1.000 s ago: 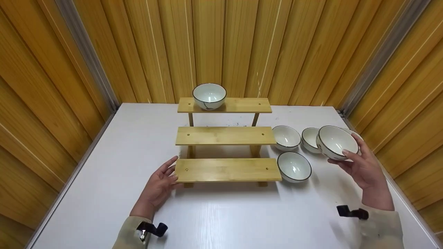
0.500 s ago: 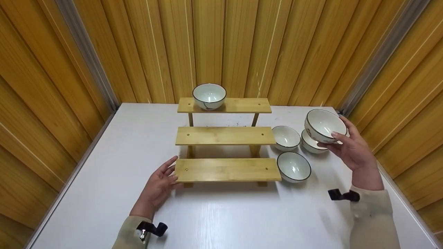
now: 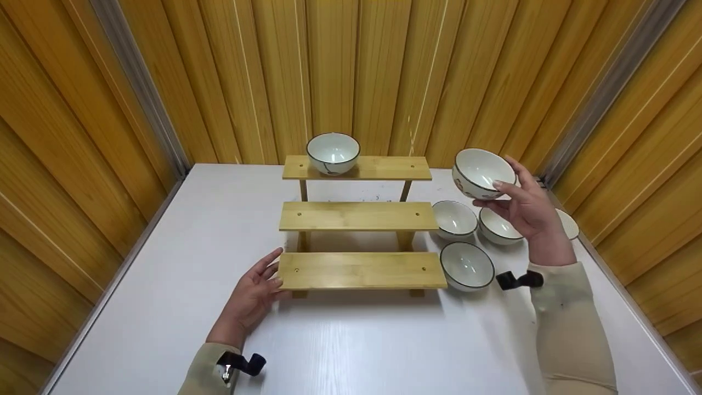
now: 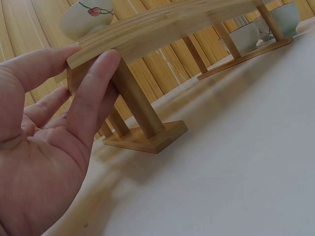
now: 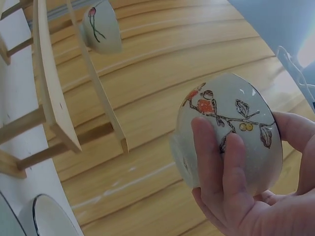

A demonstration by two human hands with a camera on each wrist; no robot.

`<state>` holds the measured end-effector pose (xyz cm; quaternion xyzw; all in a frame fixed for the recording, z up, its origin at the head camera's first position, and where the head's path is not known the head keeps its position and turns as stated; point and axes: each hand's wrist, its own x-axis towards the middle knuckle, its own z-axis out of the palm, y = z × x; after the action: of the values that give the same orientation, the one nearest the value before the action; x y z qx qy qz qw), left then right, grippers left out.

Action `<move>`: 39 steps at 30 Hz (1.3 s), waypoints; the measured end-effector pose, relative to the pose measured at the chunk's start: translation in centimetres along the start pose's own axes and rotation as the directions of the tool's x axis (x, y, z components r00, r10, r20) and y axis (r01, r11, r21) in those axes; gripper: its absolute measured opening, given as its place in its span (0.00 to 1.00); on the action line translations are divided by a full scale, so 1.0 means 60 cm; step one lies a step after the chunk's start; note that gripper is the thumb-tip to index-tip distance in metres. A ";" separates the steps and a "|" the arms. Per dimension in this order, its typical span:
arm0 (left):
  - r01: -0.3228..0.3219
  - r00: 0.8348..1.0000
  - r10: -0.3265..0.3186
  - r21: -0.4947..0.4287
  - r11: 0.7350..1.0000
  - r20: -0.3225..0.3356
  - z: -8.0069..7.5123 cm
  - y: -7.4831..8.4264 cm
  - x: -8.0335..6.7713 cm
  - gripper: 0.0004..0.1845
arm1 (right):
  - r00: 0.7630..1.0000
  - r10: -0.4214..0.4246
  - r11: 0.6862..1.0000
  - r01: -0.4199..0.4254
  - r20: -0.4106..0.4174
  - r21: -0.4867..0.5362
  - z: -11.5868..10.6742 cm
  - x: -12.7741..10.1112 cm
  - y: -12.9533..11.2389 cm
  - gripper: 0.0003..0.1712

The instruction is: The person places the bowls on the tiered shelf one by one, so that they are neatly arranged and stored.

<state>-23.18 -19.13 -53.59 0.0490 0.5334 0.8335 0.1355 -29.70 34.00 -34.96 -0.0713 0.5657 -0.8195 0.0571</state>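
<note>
Lifting the painted bowl (image 3: 480, 173) up and leftward, your right hand (image 3: 529, 211) grips it near the rack's top shelf (image 3: 384, 167) while your relaxed left hand (image 3: 252, 296) steadies the lowest shelf (image 3: 359, 270).

Middle shelf (image 3: 357, 215) and lowest shelf (image 3: 362, 269) bare, top shelf (image 3: 378, 167) open rightward, four bowls (image 3: 466, 265) crowding desk (image 3: 351, 340) right of rack
</note>
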 end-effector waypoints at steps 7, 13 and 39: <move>0.003 1.000 -0.003 0.004 1.000 -0.011 0.001 0.000 -0.001 0.43 | 0.999 0.032 0.999 -0.032 0.007 -0.013 0.038 0.041 0.000 0.39; -0.008 1.000 0.007 -0.003 1.000 -0.002 -0.002 -0.003 0.002 0.44 | 0.999 0.054 0.998 -0.054 -0.007 -0.013 0.067 0.077 0.002 0.39; 0.008 1.000 -0.008 -0.020 1.000 0.005 -0.002 -0.003 -0.001 0.43 | 0.982 0.169 0.970 -0.182 -0.088 -0.164 0.181 0.195 0.048 0.48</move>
<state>-23.10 -19.20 -53.78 0.0478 0.5250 0.8380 0.1406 -39.22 20.99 -33.23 0.0046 0.6398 -0.7617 0.1024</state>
